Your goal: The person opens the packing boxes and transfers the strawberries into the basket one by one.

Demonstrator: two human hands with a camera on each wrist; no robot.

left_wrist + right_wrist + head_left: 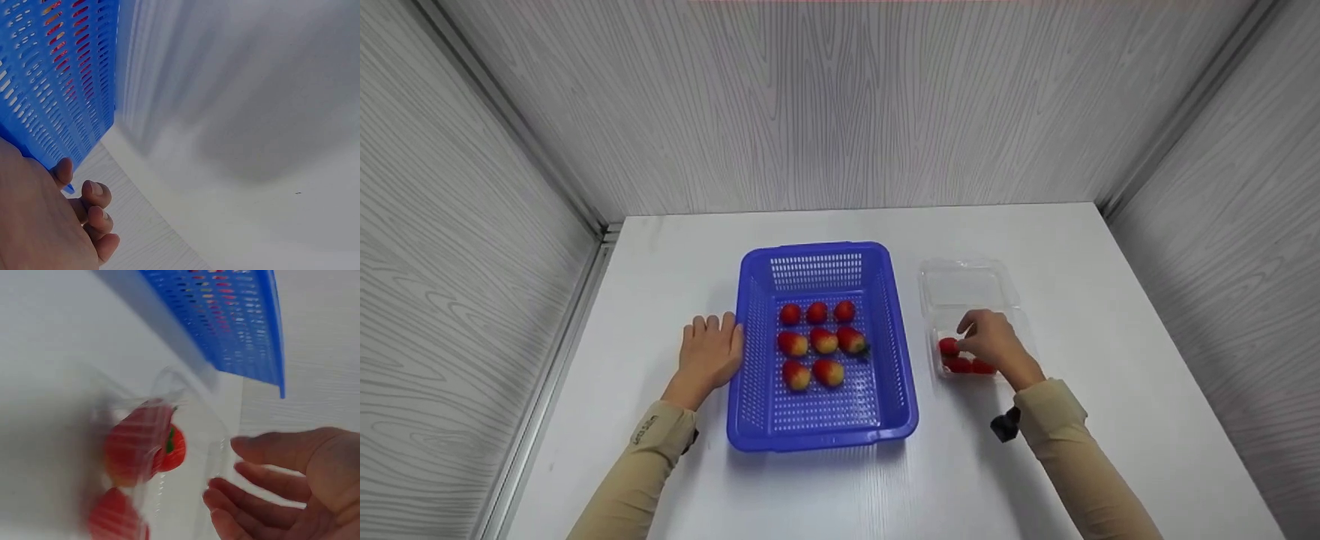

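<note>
Right of the basket [822,431], the open right hand [994,341] could tip the flimsy box [967,289] reaching for strawberries [949,346]; the left hand [709,352] rests flat.

White table [1110,285] (wood-grain), grey wood-grain panel walls [840,105] on three sides.

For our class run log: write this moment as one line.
left hand rests by blue basket | right hand open over clear box | strawberries in basket

Head overhead; wrists close, basket [821,439] shared.
</note>
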